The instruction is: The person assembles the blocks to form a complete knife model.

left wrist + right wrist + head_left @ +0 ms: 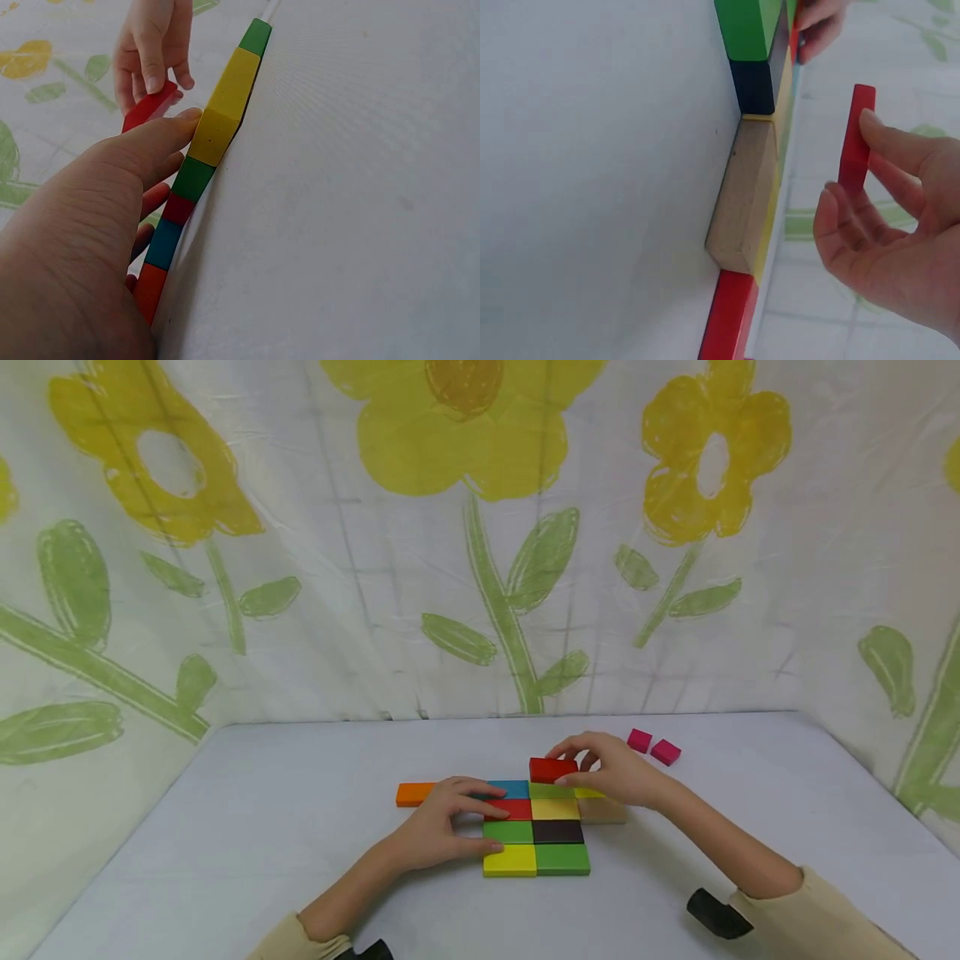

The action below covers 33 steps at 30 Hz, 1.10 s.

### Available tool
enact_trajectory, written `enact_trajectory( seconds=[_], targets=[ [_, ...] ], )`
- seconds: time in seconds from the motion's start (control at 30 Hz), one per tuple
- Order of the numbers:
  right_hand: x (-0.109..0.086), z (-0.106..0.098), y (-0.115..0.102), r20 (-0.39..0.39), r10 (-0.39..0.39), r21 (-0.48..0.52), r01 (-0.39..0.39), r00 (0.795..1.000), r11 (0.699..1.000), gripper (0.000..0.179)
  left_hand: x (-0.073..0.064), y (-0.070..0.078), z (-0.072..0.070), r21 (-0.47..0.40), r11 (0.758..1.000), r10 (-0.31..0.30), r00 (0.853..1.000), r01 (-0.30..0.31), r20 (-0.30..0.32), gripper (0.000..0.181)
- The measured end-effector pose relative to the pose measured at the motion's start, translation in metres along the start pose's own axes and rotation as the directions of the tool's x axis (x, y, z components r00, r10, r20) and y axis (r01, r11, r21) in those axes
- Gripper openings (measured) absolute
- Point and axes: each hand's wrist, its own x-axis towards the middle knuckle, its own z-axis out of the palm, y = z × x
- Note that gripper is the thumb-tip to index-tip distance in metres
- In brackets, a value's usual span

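A flat patchwork of coloured rectangular blocks lies on the white table. My right hand [618, 772] pinches a red block [547, 770] between thumb and fingers, raised over the far side near the light green block [551, 792]. My left hand [442, 827] rests at the left side of the patchwork. Its thumb touches the yellow block [510, 863], and its fingers reach over the flat red block [517, 811] and the blue block [513, 788]. An orange block [414, 794] extends out to the left, partly behind that hand. On the right lies a plain wooden block [603, 811].
Two crimson blocks [640, 741] lie behind the right hand. A black block [557, 832] and a green block [562, 860] form the near right part of the patchwork. A white curtain [360, 577] painted with yellow flowers hangs behind the table [262, 827].
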Motion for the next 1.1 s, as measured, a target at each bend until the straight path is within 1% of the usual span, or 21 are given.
enact_trajectory(
  seconds=[0.13, 0.33, 0.6, 0.9, 1.03, 1.1],
  targets=[
    [-0.012, -0.001, 0.002, -0.016, -0.011, 0.002, 0.011, 1.0, 1.0, 0.032, 0.0, 0.0, 0.0, 0.0, 1.0, 0.001, 1.0, -0.001, 0.0, 0.033],
    [-0.031, -0.003, 0.007, -0.037, 0.008, 0.026, -0.007, 0.999, 1.0, 0.033, 0.0, 0.001, 0.0, -0.014, 1.0, 0.009, 1.0, -0.009, 0.005, 0.029],
    [-0.053, -0.007, 0.013, -0.051, -0.013, 0.005, 0.014, 0.999, 1.0, 0.033, 0.0, 0.003, -0.002, -0.001, 1.0, 0.013, 1.0, -0.013, 0.013, 0.027],
    [-0.07, -0.009, 0.02, -0.033, 0.02, 0.022, -0.019, 0.999, 1.0, 0.035, 0.0, 0.004, -0.003, 0.006, 1.0, 0.021, 0.999, -0.022, 0.029, 0.029],
    [-0.074, -0.011, 0.023, -0.013, 0.014, 0.054, -0.014, 1.0, 0.998, 0.034, 0.0, 0.004, -0.003, 0.01, 1.0, 0.023, 0.999, -0.023, 0.027, 0.029],
    [-0.076, -0.011, 0.024, -0.002, 0.026, 0.069, -0.026, 1.0, 0.997, 0.034, -0.001, 0.004, -0.003, 0.011, 1.0, 0.026, 0.999, -0.026, 0.025, 0.028]
  ],
)
